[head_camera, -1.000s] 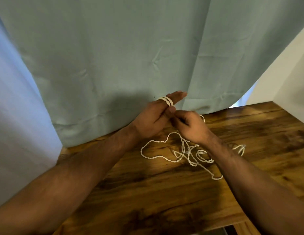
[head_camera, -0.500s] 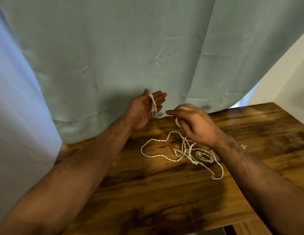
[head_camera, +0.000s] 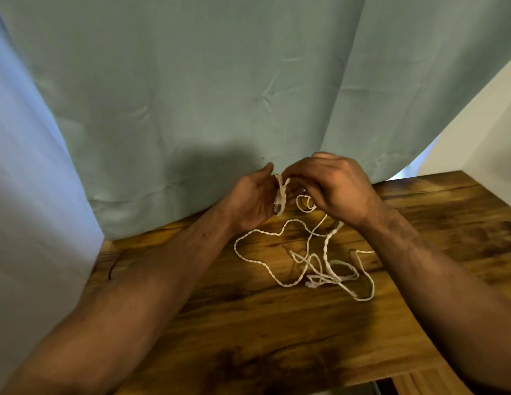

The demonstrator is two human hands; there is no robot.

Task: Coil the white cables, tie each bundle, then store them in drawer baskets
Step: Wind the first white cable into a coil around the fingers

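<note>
Head view puts the bare wood of the tabletop (head_camera: 248, 337) nearest you, with both forearms reaching over it towards the far edge. Past the middle and a little towards the right edge, the loose run of the white cable (head_camera: 326, 249) sprawls in open loops that cross over one another, and one strand rises from that tangle to your hands.

At the far edge your left hand (head_camera: 254, 198) acts as the former. Its fingers look mostly straight, the thumb stands clear, and a small coil (head_camera: 280, 195) of a few turns is wound round the fingers. Your right hand (head_camera: 334, 189) is just beside it, fingers curled and pinching the cable at the top of the coil, with a short loop hanging below the knuckles. The two hands are almost touching.

You are early in the coiling, and most of the length looks unwound. Lay each new turn flat beside the previous one with even tension, and let the cable slide through the right fingers so twist does not build. Watch the crossed loops, since a hard pull could cinch them into a knot. Lift slack free first.

Behind the hands, a pale green curtain (head_camera: 220, 109) hangs down to the far edge.
</note>
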